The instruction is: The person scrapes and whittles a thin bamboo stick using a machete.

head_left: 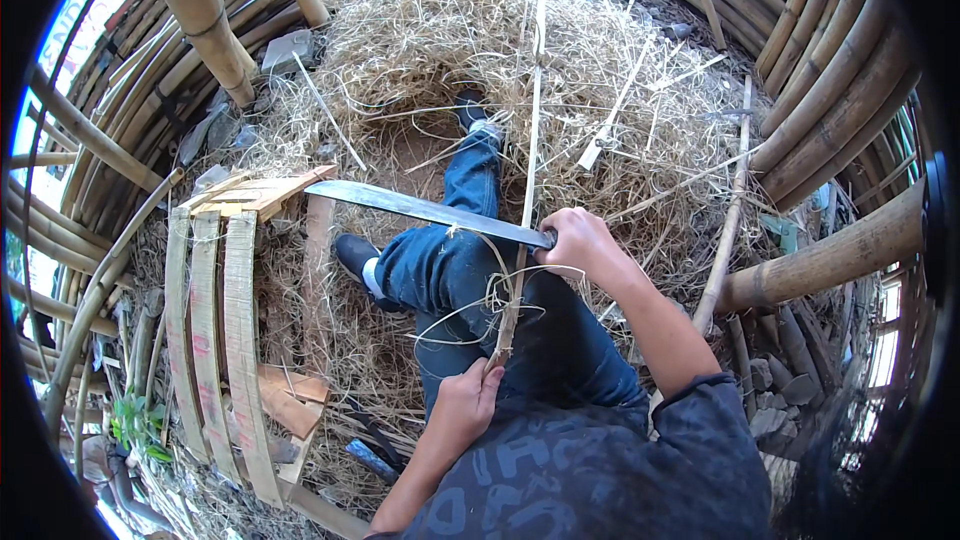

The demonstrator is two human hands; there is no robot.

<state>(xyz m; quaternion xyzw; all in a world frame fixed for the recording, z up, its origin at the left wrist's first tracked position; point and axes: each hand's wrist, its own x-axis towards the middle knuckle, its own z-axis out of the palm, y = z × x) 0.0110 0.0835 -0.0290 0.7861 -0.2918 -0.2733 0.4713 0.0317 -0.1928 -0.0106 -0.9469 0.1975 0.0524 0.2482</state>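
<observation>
1. Thin bamboo strip [530, 140] running from the lap away over the knees toward the shavings heap [500, 30]; near end pinched in closed left hand [465, 405].
2. Right hand [578, 238] fisted around handle of long machete [420, 208]; blade laid across the strip, tip pointing left.
3. Hemmed in by wooden slat frame [215, 320] at left, bamboo poles [830, 90] at right; open ground only ahead, past the outstretched legs.

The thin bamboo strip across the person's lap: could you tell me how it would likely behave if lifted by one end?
The bamboo strip is long and very thin, so it would probably flex and sag. It looks light. Fine shavings curl off it near the blade, so its edges may be splintery.
</observation>
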